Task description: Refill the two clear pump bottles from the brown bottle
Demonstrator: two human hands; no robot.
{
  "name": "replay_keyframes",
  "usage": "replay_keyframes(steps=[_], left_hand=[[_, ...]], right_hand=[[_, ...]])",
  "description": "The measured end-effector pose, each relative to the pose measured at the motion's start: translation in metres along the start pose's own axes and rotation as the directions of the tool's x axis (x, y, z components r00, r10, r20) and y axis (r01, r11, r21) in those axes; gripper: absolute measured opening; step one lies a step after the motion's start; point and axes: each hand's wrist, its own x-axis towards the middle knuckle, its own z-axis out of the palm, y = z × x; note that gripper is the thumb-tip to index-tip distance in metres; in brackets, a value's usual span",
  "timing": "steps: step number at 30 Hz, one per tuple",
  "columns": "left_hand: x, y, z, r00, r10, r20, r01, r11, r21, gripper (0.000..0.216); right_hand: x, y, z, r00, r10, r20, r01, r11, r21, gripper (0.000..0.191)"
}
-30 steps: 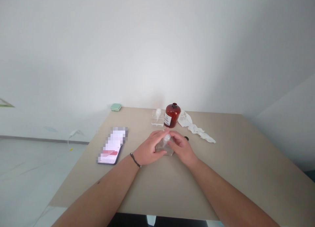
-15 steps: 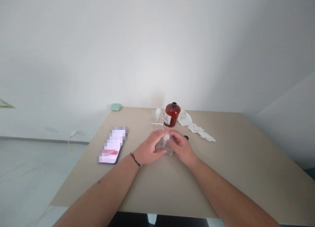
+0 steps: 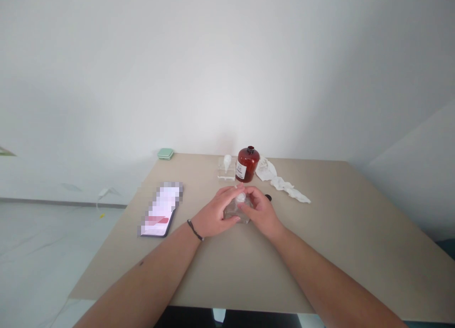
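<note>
A clear, squarish bottle (image 3: 232,213) with a whitish top (image 3: 241,197) stands on the table between my hands. My left hand (image 3: 218,214) wraps its left side, thumb across the near face and fingers reaching round the back. At the top, the thumb and fingers of my right hand (image 3: 262,212) close on the whitish piece. My fingers cover part of the bottle. Behind it stands a brown bottle (image 3: 249,163) with a white label and an uncapped neck. A small black cap (image 3: 268,197) lies just beyond my right hand, partly hidden.
A clear block-like container with a white bulb-shaped piece (image 3: 227,162) sits left of the brown bottle. Crumpled white tissue (image 3: 289,189) lies to its right. At the left are a phone (image 3: 161,209) and a small green case (image 3: 165,153). The wall backs the table (image 3: 348,223).
The view has shifted very slightly. My right thumb has moved a little to the left at the bottle's top; both hands stay on the clear bottle.
</note>
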Motion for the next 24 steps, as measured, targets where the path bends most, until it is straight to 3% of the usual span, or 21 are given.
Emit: replay_keyframes(steps=[7,13,18,24], left_hand=[[-0.0007,-0.0014,0.0004,1.000,-0.005,-0.002,0.005,1.000,-0.002,0.078],[-0.0006,-0.0010,-0.0001,1.000,-0.010,0.008,0.010,1.000,-0.013,0.078],[-0.0006,-0.0013,0.0006,1.000,-0.012,0.002,0.012,1.000,-0.009,0.078],[-0.0006,-0.0022,0.0009,1.000,-0.006,0.003,0.006,1.000,-0.004,0.077]], right_hand=[[0.0003,0.0000,-0.0023,0.998,-0.046,0.035,0.047,0.999,-0.021,0.026],[0.0003,0.0024,-0.0018,1.000,0.008,0.015,-0.008,1.000,0.001,0.028],[0.0010,0.0017,-0.0038,0.998,-0.045,0.043,0.046,0.999,-0.022,0.025],[0.0009,0.0028,-0.0017,1.000,0.025,0.011,-0.024,1.000,-0.012,0.031]])
